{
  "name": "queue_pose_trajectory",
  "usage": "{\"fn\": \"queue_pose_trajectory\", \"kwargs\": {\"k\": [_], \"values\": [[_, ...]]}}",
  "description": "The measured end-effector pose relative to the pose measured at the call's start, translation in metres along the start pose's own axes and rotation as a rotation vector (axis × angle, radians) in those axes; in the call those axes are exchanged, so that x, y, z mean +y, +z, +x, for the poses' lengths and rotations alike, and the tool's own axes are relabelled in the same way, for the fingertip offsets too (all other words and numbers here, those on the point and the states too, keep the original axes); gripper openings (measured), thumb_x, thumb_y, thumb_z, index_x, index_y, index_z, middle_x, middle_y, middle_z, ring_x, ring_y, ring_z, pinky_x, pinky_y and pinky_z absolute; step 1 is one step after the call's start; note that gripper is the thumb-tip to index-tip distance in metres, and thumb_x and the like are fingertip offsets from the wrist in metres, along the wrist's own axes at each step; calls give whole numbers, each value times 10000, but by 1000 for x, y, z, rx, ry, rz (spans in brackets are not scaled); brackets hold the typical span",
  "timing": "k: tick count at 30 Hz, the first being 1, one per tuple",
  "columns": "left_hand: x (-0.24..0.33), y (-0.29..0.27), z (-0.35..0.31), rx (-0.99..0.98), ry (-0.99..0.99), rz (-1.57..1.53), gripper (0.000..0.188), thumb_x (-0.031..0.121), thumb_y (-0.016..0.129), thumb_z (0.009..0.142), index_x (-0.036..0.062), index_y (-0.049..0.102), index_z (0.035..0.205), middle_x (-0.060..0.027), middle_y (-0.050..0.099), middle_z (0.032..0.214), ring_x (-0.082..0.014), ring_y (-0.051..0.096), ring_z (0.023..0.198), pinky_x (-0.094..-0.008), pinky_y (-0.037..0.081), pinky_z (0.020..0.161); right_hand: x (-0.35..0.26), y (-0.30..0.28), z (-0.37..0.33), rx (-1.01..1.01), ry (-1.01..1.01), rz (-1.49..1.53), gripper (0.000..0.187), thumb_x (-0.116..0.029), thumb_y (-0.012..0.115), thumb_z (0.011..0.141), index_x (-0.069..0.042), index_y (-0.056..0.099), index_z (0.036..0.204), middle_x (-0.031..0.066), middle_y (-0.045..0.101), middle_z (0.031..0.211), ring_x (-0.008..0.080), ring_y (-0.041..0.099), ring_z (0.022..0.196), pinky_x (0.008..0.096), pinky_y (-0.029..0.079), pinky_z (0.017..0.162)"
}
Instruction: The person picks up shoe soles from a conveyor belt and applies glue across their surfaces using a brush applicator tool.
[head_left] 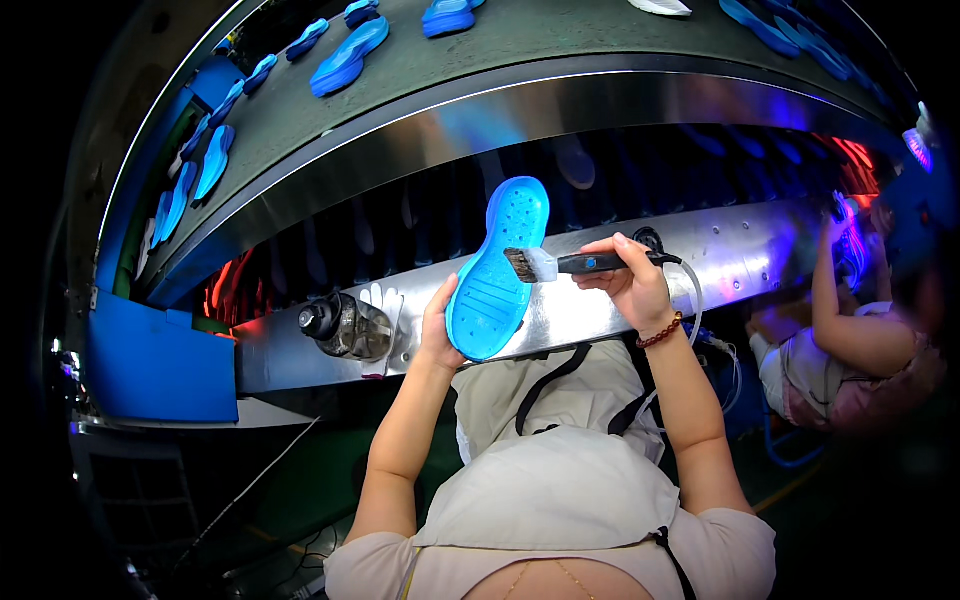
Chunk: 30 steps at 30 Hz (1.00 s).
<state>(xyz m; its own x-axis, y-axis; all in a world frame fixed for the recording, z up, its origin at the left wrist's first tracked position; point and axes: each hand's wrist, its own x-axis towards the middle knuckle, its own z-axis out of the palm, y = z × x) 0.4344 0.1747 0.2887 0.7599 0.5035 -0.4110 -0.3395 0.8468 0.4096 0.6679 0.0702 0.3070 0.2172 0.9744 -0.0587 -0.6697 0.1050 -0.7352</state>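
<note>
My left hand grips a bright blue shoe sole by its lower left edge. The sole is tilted upright, its inner face toward me, with grooves at the wide end and small holes at both ends. In my right hand is a brush with a black handle, a pale ferrule and dark bristles. A thin clear tube runs from the handle's rear end past my wrist. The bristles overlap the sole's right side at its narrow middle; whether they press on it I cannot tell.
A metal ledge crosses in front of me, with a dark-capped bottle and a white glove on its left. Beyond, a green conveyor belt carries several blue soles. More soles hang dimly beneath it. Another person sits at the right.
</note>
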Motion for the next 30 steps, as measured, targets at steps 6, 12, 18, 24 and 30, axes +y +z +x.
{"fn": "queue_pose_trajectory", "kwargs": {"k": [6,12,18,24,30], "values": [[-4,12,-2,-22,17,7,552,436,332,898,-9,423,1211,-176,519,1155,-308,543,1010,-460,424,887,12,10,1,98,-60,-355,279,-164,431,890,58,600,914,146,622,823,188,619,755,294,508,719],[2,6,-4,28,71,187,520,409,343,907,2,416,1223,-152,537,1132,-236,555,997,-369,438,873,11,27,-18,-255,-100,-623,252,-155,473,850,47,622,874,121,633,803,142,584,703,265,463,655],[89,81,-42,-68,511,332,599,422,275,903,-42,314,1280,-241,447,1211,-352,495,1071,-493,390,911,-13,0,-27,14,-200,-2,384,-271,370,891,69,547,905,239,618,854,257,626,652,330,522,617],[236,66,8,-459,684,-52,594,426,266,890,14,263,1318,-209,297,1342,-367,313,1229,-581,228,990,1,-26,-30,66,-79,56,374,-247,382,880,84,548,929,228,614,872,269,631,703,342,530,661],[268,60,86,494,936,358,721,385,509,806,7,199,1335,-175,320,1332,-298,345,1222,-411,294,993,3,-45,-49,161,-108,105,367,-265,398,889,67,535,965,217,609,900,259,628,735,347,526,693]]}}
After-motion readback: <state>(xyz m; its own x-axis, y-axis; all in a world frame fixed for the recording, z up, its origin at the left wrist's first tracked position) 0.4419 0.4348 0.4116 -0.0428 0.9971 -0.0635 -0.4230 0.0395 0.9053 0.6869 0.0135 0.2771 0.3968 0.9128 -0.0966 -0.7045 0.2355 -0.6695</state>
